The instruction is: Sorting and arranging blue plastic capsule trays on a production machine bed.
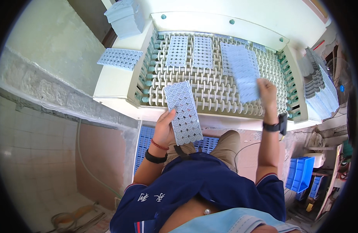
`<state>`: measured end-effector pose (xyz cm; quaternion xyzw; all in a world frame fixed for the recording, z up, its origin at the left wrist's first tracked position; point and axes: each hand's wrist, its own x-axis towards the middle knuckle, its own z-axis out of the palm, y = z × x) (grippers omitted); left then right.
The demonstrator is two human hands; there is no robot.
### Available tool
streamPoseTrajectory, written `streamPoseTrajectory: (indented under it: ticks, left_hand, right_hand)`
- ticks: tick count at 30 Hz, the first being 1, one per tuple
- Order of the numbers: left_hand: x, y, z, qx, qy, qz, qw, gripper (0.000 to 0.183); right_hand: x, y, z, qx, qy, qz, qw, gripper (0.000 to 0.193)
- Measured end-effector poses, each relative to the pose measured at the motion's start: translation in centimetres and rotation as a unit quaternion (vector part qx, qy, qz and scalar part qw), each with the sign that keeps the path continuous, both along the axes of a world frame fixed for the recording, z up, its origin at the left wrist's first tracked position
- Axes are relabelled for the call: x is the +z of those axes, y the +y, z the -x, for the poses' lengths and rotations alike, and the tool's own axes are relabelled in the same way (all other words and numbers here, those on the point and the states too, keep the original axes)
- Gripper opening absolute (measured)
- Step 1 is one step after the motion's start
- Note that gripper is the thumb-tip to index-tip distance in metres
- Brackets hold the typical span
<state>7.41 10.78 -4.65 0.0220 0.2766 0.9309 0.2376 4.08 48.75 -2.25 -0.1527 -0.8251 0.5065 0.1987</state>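
Note:
My left hand [164, 126] grips a light-blue circuit board panel [183, 112], patterned with rows of round shapes, over the near edge of the roller conveyor [221, 91]. Whether more than one panel is in that hand I cannot tell. On the right, my right hand [267, 92] is closed on the edge of another light-blue circuit board panel [245, 77], smeared by motion above the rollers. It partly covers a panel [226, 58] lying beneath. Two more panels, one on the left [176, 51] and one beside it [202, 52], lie flat on the rollers farther back.
A panel [120, 58] lies on the machine's left ledge, with a tall stack [126, 19] behind it. More stacked panels [321, 87] stand at the right side. Blue plastic bins [299, 174] sit lower right. A blue slatted crate [146, 143] is below the machine.

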Motion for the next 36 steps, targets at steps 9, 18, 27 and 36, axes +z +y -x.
streamPoseTrajectory:
  ticks: [9,18,27,36]
  left_hand:
    - [-0.2,-2.1,-1.4,0.031,0.004,0.064,0.997,0.041]
    - [-1.8,-5.0,-2.1,0.025,0.030,0.011,0.999,0.042]
    - [-2.3,-6.4,-2.0,0.044,0.036,-0.004,0.998,0.036]
    - [-2.5,-8.8,-3.2,0.086,0.009,0.019,0.996,0.032]
  right_hand:
    - [-1.1,16.2,4.9,-0.217,-0.200,-0.362,0.884,0.032]
    - [-1.0,14.3,1.4,-0.094,-0.050,0.120,0.987,0.021]
    - [-0.5,-12.2,-1.1,0.211,-0.086,0.379,0.897,0.017]
    - [-2.2,-21.6,2.5,0.217,-0.093,0.391,0.889,0.016]
